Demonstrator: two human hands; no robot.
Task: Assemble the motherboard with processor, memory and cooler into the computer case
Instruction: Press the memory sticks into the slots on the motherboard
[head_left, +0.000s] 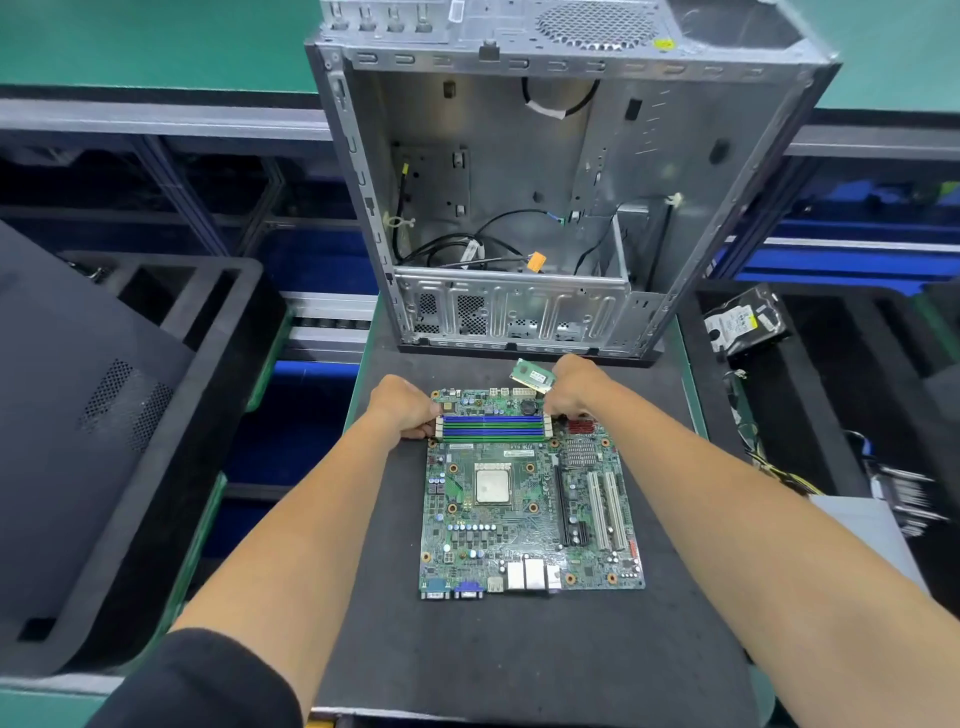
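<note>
Two hands reach to the far end of the green board (530, 493), which lies flat on the dark mat (519, 649) just in front of the open metal case (519, 208). Our left hand (405, 408) curls its fingers on the left end of the blue slots (492, 427). Our right hand (571, 387) holds a small memory stick (530, 375), and its fingertips seem to touch the slots' right end. We see the silver chip (491, 486) sitting mid-board.

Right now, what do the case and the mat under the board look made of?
Computer case: bare sheet metal by the look, silvery-grey, with stamped ribs and punched vents. Mat under the motherboard: dark, matte, probably foam or rubber; it shows no glare.
</note>
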